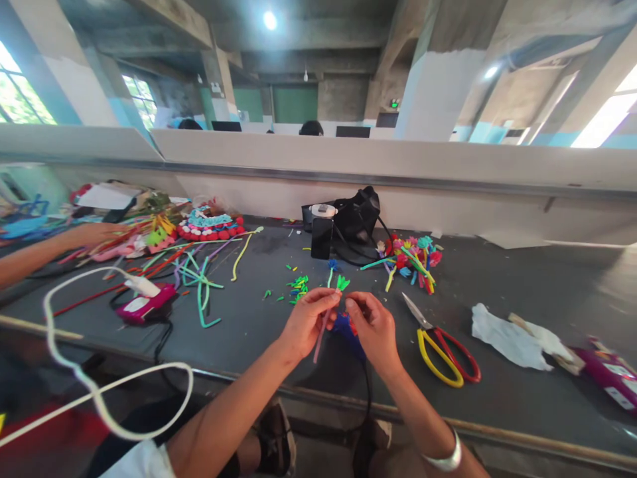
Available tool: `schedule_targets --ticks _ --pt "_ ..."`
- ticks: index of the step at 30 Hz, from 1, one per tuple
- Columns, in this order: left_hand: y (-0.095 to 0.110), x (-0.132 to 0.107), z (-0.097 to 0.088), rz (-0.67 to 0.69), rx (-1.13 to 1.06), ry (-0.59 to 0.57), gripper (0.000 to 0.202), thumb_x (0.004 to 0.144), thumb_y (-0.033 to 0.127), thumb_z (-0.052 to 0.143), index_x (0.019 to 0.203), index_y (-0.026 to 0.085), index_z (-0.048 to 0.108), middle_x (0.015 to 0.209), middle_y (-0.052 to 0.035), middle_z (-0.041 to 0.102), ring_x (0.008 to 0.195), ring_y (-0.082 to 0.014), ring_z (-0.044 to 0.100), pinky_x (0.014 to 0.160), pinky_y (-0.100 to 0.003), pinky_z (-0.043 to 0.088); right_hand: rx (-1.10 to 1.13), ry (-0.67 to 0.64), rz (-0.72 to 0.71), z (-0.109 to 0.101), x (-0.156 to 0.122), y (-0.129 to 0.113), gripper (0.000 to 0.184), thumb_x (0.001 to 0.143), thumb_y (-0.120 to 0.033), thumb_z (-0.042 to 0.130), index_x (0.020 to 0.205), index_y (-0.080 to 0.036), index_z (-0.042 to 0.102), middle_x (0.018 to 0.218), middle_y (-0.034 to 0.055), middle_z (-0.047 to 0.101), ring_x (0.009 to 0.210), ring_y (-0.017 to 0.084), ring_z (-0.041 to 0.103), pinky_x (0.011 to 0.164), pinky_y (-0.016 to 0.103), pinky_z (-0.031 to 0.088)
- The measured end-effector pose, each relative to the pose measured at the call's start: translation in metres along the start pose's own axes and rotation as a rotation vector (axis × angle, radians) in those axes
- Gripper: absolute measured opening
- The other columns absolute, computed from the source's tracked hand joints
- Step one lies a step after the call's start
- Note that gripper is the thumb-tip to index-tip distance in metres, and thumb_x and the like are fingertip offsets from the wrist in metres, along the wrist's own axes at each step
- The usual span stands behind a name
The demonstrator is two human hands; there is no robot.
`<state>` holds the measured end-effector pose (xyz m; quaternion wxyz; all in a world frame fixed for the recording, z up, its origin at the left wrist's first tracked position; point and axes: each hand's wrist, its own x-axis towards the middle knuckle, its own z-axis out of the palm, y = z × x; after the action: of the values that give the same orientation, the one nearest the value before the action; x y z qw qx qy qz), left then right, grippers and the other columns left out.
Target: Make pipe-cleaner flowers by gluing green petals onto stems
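Over the near table [259,328] edge, our left hand [307,323] pinches a pink stem [320,338] while our right hand [374,326] grips its blue bloom [344,325] (seemingly half-twisted). A done bunch [413,255] lies beyond, with scissors [440,348] beside us.

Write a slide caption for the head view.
Left hand holds a pink pipe cleaner, right hand a blue tuft, above a dark table with scissors.

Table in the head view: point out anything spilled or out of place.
Cut green scraps lie strewn loose on the table beyond the left hand, which pinches a pipe cleaner. Crumpled white paper lies right of the scissors.
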<state>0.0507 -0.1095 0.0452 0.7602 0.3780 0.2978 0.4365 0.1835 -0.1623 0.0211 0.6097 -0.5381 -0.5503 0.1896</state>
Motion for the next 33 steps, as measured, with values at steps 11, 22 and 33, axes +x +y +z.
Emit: schedule_targets --ticks 11,22,33 --pt "-0.007 0.012 0.012 0.032 0.053 0.025 0.030 0.056 0.029 0.088 0.075 0.014 0.071 0.057 0.0031 0.058 0.047 -0.0073 0.049 0.042 -0.020 0.032 -0.002 0.295 -0.007 -0.005 0.006 -0.004 0.020 0.087 -0.039 0.066 0.095 -0.020 0.066 0.076 -0.0006 0.061 0.062 0.013 0.056 0.059 0.026 0.048" --pt "-0.010 0.004 0.013 0.065 0.158 0.020 0.026 0.059 0.030 0.086 0.075 0.013 0.075 0.052 0.0042 0.051 0.047 -0.0035 0.032 0.046 -0.020 0.018 -0.197 0.210 -0.215 -0.016 0.006 -0.010 0.008 0.090 -0.026 0.062 0.086 -0.022 0.068 0.074 -0.0007 0.061 0.063 0.013 0.054 0.058 0.027 0.044" --pt "-0.008 -0.004 0.019 0.156 0.202 0.040 0.022 0.061 0.033 0.085 0.074 0.016 0.078 0.059 0.0003 0.063 0.058 -0.0096 0.050 0.056 -0.021 0.037 -0.217 0.189 -0.265 -0.017 0.005 -0.012 0.007 0.090 -0.023 0.061 0.086 -0.022 0.066 0.072 -0.0014 0.059 0.060 0.013 0.052 0.057 0.027 0.043"
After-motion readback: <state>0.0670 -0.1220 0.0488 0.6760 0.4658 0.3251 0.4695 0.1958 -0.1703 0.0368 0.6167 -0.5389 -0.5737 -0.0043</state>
